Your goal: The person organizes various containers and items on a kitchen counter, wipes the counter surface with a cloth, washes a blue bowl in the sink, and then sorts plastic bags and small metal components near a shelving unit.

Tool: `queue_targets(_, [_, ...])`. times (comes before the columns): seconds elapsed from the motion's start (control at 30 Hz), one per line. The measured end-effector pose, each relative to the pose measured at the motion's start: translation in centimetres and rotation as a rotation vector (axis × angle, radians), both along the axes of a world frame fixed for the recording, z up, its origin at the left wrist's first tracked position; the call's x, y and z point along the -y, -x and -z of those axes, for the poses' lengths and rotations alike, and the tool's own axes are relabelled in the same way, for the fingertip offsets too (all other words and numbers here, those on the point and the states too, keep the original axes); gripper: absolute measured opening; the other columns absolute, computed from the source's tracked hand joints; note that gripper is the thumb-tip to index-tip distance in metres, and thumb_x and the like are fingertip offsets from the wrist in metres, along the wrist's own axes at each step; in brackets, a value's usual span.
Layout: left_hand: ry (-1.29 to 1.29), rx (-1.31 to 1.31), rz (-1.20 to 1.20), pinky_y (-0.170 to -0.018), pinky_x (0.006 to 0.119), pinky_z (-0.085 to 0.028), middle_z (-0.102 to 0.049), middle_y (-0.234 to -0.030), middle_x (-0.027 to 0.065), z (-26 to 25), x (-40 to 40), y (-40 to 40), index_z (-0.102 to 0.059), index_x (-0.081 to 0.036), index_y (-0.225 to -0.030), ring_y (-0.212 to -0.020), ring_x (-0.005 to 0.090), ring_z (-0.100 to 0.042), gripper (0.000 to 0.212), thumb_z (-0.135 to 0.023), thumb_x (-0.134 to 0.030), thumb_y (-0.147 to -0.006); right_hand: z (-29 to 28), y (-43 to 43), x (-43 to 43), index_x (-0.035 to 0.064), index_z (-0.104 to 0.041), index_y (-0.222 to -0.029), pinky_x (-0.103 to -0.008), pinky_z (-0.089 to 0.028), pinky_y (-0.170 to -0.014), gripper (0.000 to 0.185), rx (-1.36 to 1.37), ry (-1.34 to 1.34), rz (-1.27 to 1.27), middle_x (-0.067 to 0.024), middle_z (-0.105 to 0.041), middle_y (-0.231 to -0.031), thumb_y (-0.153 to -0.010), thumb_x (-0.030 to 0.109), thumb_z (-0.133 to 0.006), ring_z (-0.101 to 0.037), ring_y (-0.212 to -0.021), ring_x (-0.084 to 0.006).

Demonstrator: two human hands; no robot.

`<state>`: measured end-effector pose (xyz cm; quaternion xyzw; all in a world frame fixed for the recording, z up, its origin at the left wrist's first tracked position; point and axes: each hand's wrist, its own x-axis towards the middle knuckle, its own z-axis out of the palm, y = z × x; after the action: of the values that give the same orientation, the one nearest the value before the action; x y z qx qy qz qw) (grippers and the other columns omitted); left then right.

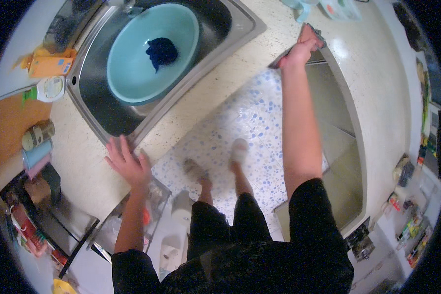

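Observation:
My right hand (297, 55) presses a reddish and grey cloth (308, 32) onto the countertop (242, 60) at its inner corner, and part of the cloth shows on both sides of the hand. My left hand (128, 161) lies with fingers spread at the near corner of the stainless steel sink (103, 128), holding nothing. Inside the sink sits a light teal plastic basin (132, 79). A crumpled dark blue item (162, 53), apparently fabric, is at the bottom of the basin.
An orange package (51, 66) and a white bottle with a green cap (49, 89) stand left of the sink. Cups (38, 152) and a black rack (55, 183) are nearer me on that side. A light blue-handled item (301, 11) lies beyond my right hand.

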<state>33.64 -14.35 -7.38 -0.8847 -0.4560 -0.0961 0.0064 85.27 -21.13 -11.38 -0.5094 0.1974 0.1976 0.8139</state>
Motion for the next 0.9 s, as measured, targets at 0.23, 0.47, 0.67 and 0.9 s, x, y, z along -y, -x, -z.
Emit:
queue_targets(0.23, [0.012,-0.005,0.006,-0.116,0.066,-0.007,-0.029,-0.158,0.0206,-0.9,0.2,-0.3,-0.04,-0.01,-0.15,-0.148,0.0418,-0.022,0.064,-0.043,-0.045,-0.096,2.1,14.3,0.1,-0.001,-0.021,-0.154,-0.0375,-0.026,-0.118,0.081,-0.021,-0.02,-0.02,-0.0162,-0.03,-0.157,-0.103,0.061,-0.03,-0.033,-0.142,-0.0284])
queue_targets(0.47, [-0.004,0.014,0.015,-0.117,0.063,-0.008,-0.03,-0.158,0.0199,-1.0,0.2,-0.8,-0.041,-0.009,-0.15,-0.147,0.041,-0.024,0.064,-0.044,-0.041,-0.094,1.0,34.2,1.2,-0.0049,-0.001,-0.155,-0.0412,-0.012,-0.122,0.076,0.063,0.436,-0.397,-0.0224,-0.001,-0.164,-0.106,0.037,-0.041,-0.007,-0.152,-0.0321])
queue_targets(0.67, [-0.044,-0.009,0.022,-0.117,0.063,-0.01,-0.034,-0.156,0.019,-0.4,0.3,-0.4,-0.042,-0.008,-0.149,-0.147,0.0401,-0.026,0.063,-0.042,-0.044,-0.097,3.3,26.6,0.2,-0.0108,-0.01,-0.152,-0.051,-0.007,-0.12,0.079,0.812,0.652,-0.201,-0.0304,-0.009,-0.16,-0.1,0.031,-0.052,-0.013,-0.148,-0.0437])
queue_targets(0.9, [-0.063,-0.036,0.056,-0.116,0.063,-0.012,-0.035,-0.155,0.0195,0.6,-0.1,0.2,-0.043,-0.007,-0.148,-0.145,0.0414,-0.028,0.064,-0.039,-0.045,-0.096,3.9,6.0,3.8,-0.0005,-0.025,-0.153,-0.0593,-0.007,-0.12,0.079,1.299,0.778,-0.215,-0.0255,-0.04,-0.147,-0.095,0.043,-0.054,-0.029,-0.142,-0.0429])
